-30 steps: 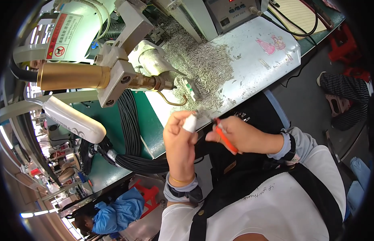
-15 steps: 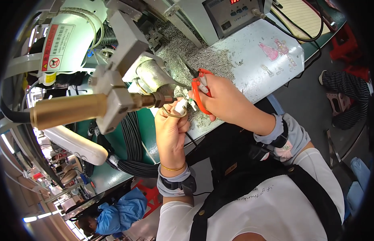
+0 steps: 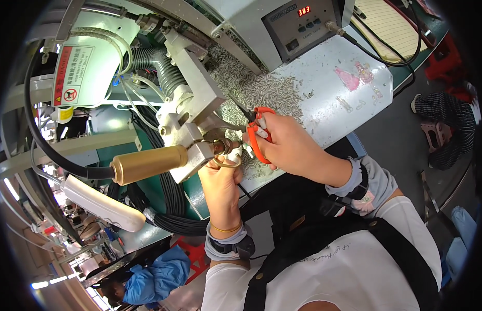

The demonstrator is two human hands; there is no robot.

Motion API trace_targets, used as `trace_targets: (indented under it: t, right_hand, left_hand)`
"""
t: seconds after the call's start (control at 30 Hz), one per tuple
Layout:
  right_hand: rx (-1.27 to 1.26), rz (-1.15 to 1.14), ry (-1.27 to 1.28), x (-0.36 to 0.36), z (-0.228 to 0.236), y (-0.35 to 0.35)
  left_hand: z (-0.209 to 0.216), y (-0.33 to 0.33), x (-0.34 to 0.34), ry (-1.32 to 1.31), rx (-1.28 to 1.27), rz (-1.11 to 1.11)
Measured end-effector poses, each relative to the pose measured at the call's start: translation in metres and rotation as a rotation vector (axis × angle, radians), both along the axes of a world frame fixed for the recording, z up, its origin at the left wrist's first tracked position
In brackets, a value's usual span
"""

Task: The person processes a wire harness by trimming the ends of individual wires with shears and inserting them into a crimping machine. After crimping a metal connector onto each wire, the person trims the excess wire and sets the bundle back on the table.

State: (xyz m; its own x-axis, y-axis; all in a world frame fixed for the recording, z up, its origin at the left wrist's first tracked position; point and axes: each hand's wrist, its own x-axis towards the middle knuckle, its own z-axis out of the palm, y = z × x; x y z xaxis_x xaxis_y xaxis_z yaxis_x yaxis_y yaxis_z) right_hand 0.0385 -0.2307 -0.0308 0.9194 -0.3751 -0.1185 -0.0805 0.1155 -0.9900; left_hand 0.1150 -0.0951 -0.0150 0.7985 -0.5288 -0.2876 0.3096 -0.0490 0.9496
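Observation:
My right hand (image 3: 287, 137) is closed round a pair of red-handled pliers (image 3: 258, 144), whose dark jaws point up and left over a heap of small metal pins. Close beside it, my left hand (image 3: 221, 184) is raised with its fingers pinched on a small white part (image 3: 231, 156). A curved wire loop shows at those fingertips. Right above them is the head of a soldering machine with a gold-coloured iron handle (image 3: 147, 165). Its metal fittings hide the iron's tip and much of the small part.
Loose silvery pins (image 3: 272, 90) cover the white board (image 3: 324, 103). Behind stands a grey control box (image 3: 303, 26) with a red display. Black cable (image 3: 171, 192) lies coiled at the left, near a white lamp arm (image 3: 103, 205). A lined notepad (image 3: 391, 31) is at the far right.
The soldering head with its gold handle has swung right, in over my left fingertips, and now covers more of the small part. Both hands keep nearly the same hold.

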Motion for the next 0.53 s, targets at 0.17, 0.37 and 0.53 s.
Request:
trace_targets:
  t: [0.17, 0.37, 0.53]
  right_hand:
    - [-0.079, -0.03, -0.026, -0.001, -0.001, 0.0]
    - [0.089, -0.003, -0.111, -0.018, -0.002, 0.009]
    - [0.208, 0.074, -0.136, -0.038, 0.012, 0.02]
  left_hand:
    - [0.001, -0.004, -0.001, -0.015, -0.023, -0.017]
    - [0.01, 0.014, -0.01, 0.252, -0.223, -0.103]
    - [0.01, 0.042, -0.028, -0.079, -0.127, -0.102]
